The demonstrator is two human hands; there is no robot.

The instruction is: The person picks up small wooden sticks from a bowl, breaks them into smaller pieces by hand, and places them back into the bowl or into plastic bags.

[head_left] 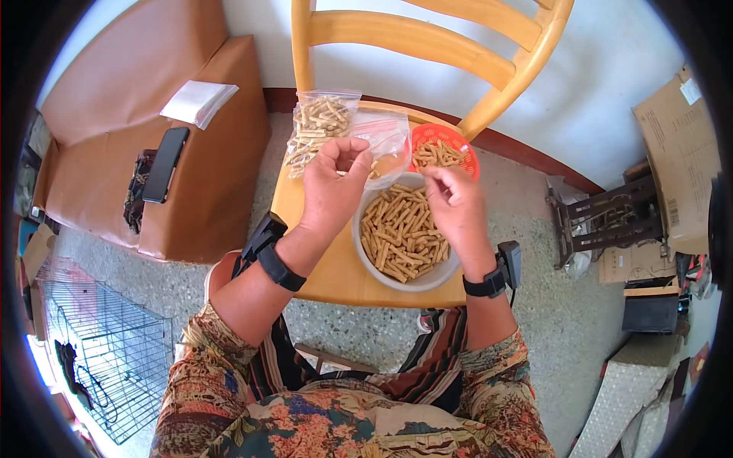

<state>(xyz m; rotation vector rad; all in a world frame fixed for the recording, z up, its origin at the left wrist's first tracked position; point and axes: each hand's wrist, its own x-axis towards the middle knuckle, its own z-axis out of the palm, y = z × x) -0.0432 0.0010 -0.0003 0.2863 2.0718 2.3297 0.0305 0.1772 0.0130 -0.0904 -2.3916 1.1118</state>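
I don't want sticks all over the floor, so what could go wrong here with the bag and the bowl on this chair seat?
1. The small clear plastic bag is pinched only by the left hand, so sticks fed by the right hand might miss its mouth.
2. The round white bowl of tan sticks sits near the wooden chair seat front edge; a wrist bump could tip it.
3. The red mesh basket sits at the seat's far edge.

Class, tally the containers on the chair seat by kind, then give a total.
Clear plastic bags: 2, a filled bag and a bag in the left hand
White bowl: 1
Red basket: 1
Total: 4
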